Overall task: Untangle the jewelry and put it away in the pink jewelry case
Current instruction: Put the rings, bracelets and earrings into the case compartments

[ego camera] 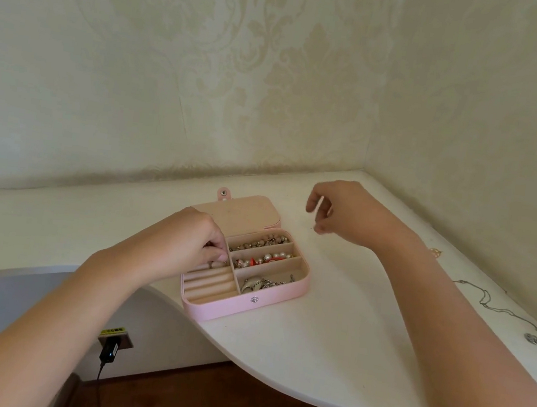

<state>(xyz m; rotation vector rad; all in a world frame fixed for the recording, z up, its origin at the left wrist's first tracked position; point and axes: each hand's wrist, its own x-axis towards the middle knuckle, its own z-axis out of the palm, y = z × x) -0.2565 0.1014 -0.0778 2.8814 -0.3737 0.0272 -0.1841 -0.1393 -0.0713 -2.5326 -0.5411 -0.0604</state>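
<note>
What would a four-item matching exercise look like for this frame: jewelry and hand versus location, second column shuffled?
Column 1
1. strand of brownish round beads
2. white pearls with red-orange pieces
3. thin silver chain necklace
4. left hand

Column 2
A. on the white table, right of the pink jewelry case
B. in the case, row nearest the open lid
C. over the padded ring rolls
D. in the case, middle row

Pairs: 1-B, 2-D, 3-A, 4-C
</note>
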